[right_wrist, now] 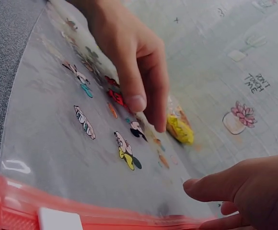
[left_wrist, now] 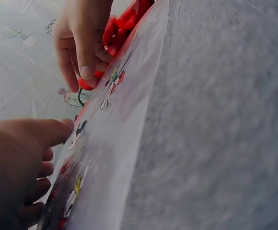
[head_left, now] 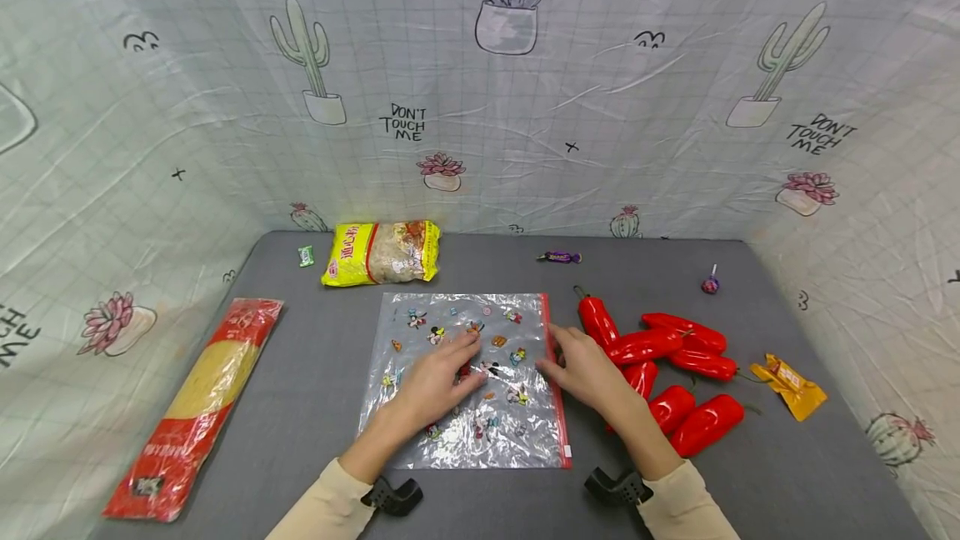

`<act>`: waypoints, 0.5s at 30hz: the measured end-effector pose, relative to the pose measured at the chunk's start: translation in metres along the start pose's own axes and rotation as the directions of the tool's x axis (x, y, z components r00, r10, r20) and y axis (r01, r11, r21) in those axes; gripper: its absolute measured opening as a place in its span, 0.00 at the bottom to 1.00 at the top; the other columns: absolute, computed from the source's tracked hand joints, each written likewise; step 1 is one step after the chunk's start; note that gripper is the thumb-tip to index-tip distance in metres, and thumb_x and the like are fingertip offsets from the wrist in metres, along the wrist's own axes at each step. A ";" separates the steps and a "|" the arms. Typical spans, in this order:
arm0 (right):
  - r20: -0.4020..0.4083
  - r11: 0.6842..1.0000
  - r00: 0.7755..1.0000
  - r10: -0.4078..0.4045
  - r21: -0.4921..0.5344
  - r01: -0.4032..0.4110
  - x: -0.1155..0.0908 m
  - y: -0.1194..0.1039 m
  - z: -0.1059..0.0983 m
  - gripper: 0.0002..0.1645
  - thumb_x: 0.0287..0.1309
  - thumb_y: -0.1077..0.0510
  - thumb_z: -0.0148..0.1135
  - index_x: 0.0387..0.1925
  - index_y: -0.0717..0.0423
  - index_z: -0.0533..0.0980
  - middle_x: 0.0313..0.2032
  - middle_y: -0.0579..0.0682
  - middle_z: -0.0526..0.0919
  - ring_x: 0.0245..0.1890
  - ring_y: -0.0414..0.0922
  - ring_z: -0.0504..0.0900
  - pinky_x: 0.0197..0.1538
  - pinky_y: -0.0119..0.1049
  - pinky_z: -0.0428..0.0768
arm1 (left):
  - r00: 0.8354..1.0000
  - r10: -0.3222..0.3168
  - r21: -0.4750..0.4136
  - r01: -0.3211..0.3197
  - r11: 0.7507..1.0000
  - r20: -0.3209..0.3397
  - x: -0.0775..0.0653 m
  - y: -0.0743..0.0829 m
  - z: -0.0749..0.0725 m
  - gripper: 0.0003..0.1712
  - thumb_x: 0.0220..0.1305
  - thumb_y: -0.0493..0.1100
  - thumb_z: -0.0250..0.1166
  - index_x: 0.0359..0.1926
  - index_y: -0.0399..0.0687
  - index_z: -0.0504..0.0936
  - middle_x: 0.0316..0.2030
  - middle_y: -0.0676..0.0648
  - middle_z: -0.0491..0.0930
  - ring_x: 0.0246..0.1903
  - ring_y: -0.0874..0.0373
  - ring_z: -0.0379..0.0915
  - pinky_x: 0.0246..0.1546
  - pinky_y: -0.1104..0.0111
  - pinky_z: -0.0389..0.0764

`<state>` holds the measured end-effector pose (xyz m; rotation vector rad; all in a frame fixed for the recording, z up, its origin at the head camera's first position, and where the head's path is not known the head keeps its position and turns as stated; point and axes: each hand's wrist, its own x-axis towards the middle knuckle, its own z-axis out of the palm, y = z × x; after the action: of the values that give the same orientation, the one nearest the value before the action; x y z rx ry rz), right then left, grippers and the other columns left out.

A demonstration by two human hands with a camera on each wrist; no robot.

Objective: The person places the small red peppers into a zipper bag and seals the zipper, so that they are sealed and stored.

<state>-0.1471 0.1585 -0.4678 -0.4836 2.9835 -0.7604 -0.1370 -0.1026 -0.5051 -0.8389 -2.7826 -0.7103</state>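
Note:
A clear zip bag (head_left: 517, 444) printed with small cartoon figures lies flat on the grey table, its red zip edge (head_left: 560, 419) to the right. Over the middle of the bag is my left hand (head_left: 433, 377), thumb and fingers apart and holding nothing. My right hand (head_left: 592, 369) is at the red zip edge, its fingers loosely bent; whether they touch the edge is hard to tell. The bag's white slider (right_wrist: 60, 219) sits at the near end of the zip. Several red peppers (head_left: 645, 346) lie in a pile just right of my right hand.
Behind the bag lies a yellow pasta packet (head_left: 401, 252), with a green candy (head_left: 306, 256) beside it. A long red noodle packet (head_left: 198, 407) is at the left. A purple candy (head_left: 561, 257), a lollipop (head_left: 710, 282) and an orange wrapper (head_left: 791, 386) lie back and right. Patterned cloth hangs around the table.

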 end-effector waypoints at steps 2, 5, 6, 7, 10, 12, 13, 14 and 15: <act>0.004 0.999 1.000 0.016 0.030 -0.016 0.000 0.000 0.000 0.38 0.50 0.49 0.69 0.60 0.63 0.69 0.37 0.53 0.80 0.31 0.41 0.76 0.35 0.32 0.81 | 1.000 -0.010 -0.015 0.010 1.000 0.007 -0.001 0.001 0.002 0.33 0.62 0.57 0.61 0.62 0.43 0.71 0.65 0.44 0.67 0.65 0.45 0.64 0.65 0.52 0.68; 0.005 0.998 1.000 0.023 0.053 -0.023 0.001 0.001 0.000 0.38 0.50 0.50 0.69 0.60 0.63 0.69 0.36 0.52 0.80 0.32 0.40 0.76 0.35 0.31 0.81 | 1.000 -0.011 -0.022 0.011 1.000 0.010 -0.002 0.001 0.003 0.32 0.61 0.55 0.62 0.62 0.43 0.71 0.65 0.43 0.68 0.65 0.45 0.64 0.65 0.52 0.67; 0.004 0.998 1.000 0.022 0.056 -0.022 0.001 0.002 0.000 0.38 0.50 0.50 0.69 0.60 0.63 0.69 0.36 0.51 0.80 0.31 0.40 0.76 0.34 0.30 0.81 | 1.000 -0.012 -0.024 0.013 1.000 0.010 -0.001 0.001 0.004 0.32 0.61 0.55 0.62 0.62 0.43 0.71 0.65 0.43 0.68 0.65 0.46 0.64 0.66 0.52 0.67; 0.005 0.998 1.000 0.020 0.062 -0.021 0.001 0.002 0.000 0.37 0.50 0.51 0.69 0.60 0.63 0.69 0.35 0.51 0.80 0.31 0.39 0.76 0.34 0.30 0.80 | 1.000 -0.012 -0.025 0.013 1.000 0.007 -0.001 0.001 0.004 0.32 0.61 0.54 0.62 0.61 0.42 0.71 0.64 0.43 0.68 0.65 0.46 0.64 0.66 0.52 0.66; 0.013 0.996 1.000 0.002 0.094 -0.003 0.001 0.004 0.000 0.37 0.50 0.53 0.69 0.60 0.63 0.69 0.33 0.49 0.80 0.30 0.37 0.75 0.32 0.28 0.79 | 1.000 -0.017 -0.028 0.016 0.999 -0.005 -0.002 0.001 0.005 0.30 0.62 0.53 0.62 0.60 0.42 0.72 0.64 0.44 0.70 0.65 0.48 0.65 0.67 0.53 0.65; 0.030 0.993 1.000 -0.008 0.117 0.005 0.002 0.006 0.000 0.36 0.51 0.54 0.69 0.60 0.63 0.69 0.31 0.47 0.80 0.29 0.36 0.75 0.32 0.27 0.79 | 1.000 -0.017 -0.034 0.016 0.999 -0.023 -0.002 0.000 0.007 0.29 0.62 0.52 0.62 0.59 0.42 0.74 0.62 0.43 0.71 0.64 0.48 0.66 0.67 0.53 0.65; 0.045 0.991 0.999 -0.009 0.137 0.002 0.002 0.007 0.000 0.36 0.51 0.54 0.69 0.60 0.62 0.69 0.30 0.45 0.80 0.28 0.35 0.75 0.32 0.26 0.78 | 0.999 -0.017 -0.033 0.016 0.999 -0.033 -0.002 0.000 0.007 0.28 0.62 0.52 0.63 0.58 0.42 0.75 0.62 0.43 0.72 0.64 0.48 0.66 0.67 0.53 0.65; 0.062 0.988 0.998 -0.011 0.154 0.001 0.002 0.008 0.000 0.36 0.51 0.55 0.69 0.60 0.61 0.69 0.29 0.44 0.80 0.27 0.34 0.75 0.31 0.26 0.78 | 0.999 -0.015 -0.033 0.014 0.999 -0.045 -0.002 -0.001 0.007 0.27 0.61 0.52 0.63 0.58 0.42 0.75 0.61 0.43 0.73 0.63 0.48 0.67 0.67 0.53 0.65; 0.080 0.984 0.997 -0.012 0.176 -0.003 0.001 0.008 -0.001 0.36 0.50 0.55 0.70 0.60 0.60 0.69 0.29 0.43 0.79 0.27 0.35 0.74 0.30 0.25 0.77 | 0.998 -0.010 -0.030 0.009 1.000 -0.055 -0.002 -0.001 0.008 0.26 0.62 0.51 0.63 0.57 0.42 0.76 0.60 0.43 0.74 0.63 0.48 0.68 0.67 0.53 0.66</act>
<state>-0.1510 0.1655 -0.4709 -0.4991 2.8088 -0.9703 -0.1364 -0.1007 -0.5128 -0.7994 -2.7358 -0.7663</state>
